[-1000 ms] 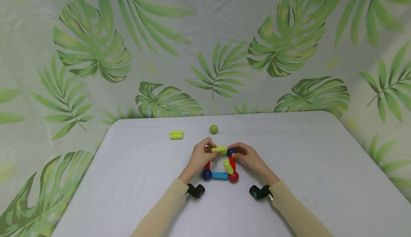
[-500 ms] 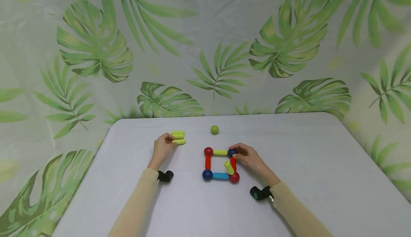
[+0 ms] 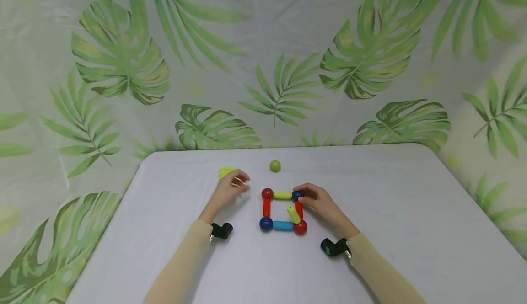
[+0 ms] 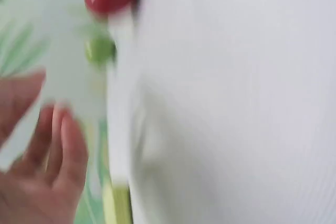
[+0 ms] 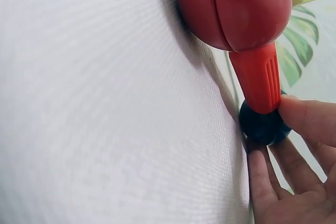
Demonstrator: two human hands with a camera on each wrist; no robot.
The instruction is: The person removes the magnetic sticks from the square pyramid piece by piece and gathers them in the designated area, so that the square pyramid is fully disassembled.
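Observation:
A square of magnetic rods and balls lies on the table. Its corners are a red ball (image 3: 267,194) at far left, a dark blue ball (image 3: 297,196) at far right, another dark blue ball (image 3: 266,224) at near left and a red ball (image 5: 236,9) at near right. Red rods (image 3: 266,207) form the sides, a yellow-green rod (image 3: 282,195) the far edge, a light blue rod (image 3: 282,226) the near one. Another yellow-green rod (image 3: 293,214) rises from the near-right ball. My right hand (image 3: 319,200) pinches the far-right ball. My left hand (image 3: 228,192), empty and loosely curved, hovers left of the square.
Yellow-green rods (image 3: 227,170) lie side by side at the back left, partly hidden behind the left hand. A lime green ball (image 3: 275,166) rests near the back edge of the white-covered table (image 3: 395,194). A leaf-patterned cloth (image 3: 276,93) hangs behind.
My left hand has carried a yellow-green rod from the square to the loose rods, let it go there, and come partway back right. My right hand has stayed at the blue ball.

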